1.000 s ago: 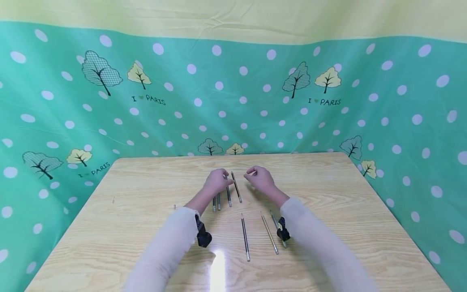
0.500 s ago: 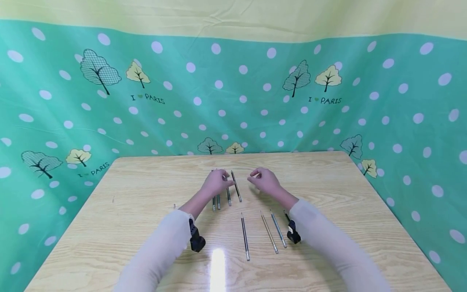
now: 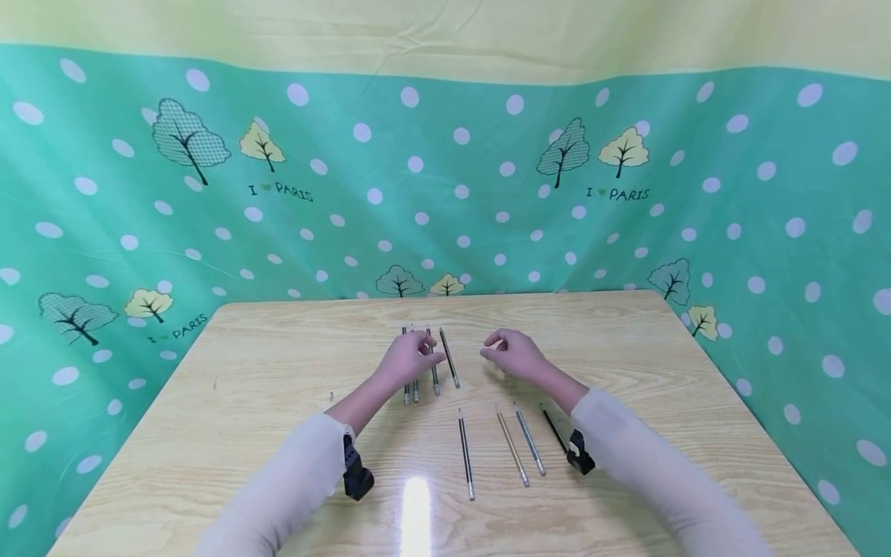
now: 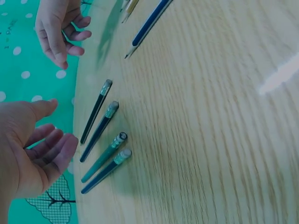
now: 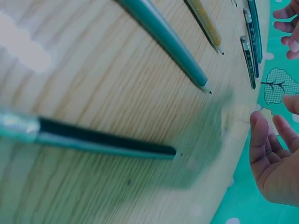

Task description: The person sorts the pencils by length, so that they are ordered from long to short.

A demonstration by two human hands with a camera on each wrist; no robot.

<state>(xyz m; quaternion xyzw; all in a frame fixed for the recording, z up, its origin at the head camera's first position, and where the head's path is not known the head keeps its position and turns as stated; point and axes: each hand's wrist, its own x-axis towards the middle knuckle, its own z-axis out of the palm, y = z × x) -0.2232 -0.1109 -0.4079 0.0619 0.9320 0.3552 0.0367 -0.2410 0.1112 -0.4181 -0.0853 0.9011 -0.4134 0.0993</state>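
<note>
There, I see the wrist camera [image 3: 580, 456] hiding one end of a dark pencil [image 3: 553, 427], and a speck [image 3: 331, 396] too tiny to name!

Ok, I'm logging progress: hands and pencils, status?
Left hand, right hand empty. Four far pencils, four near pencils. Head view: right wrist camera partly hides rightmost pencil.
</note>
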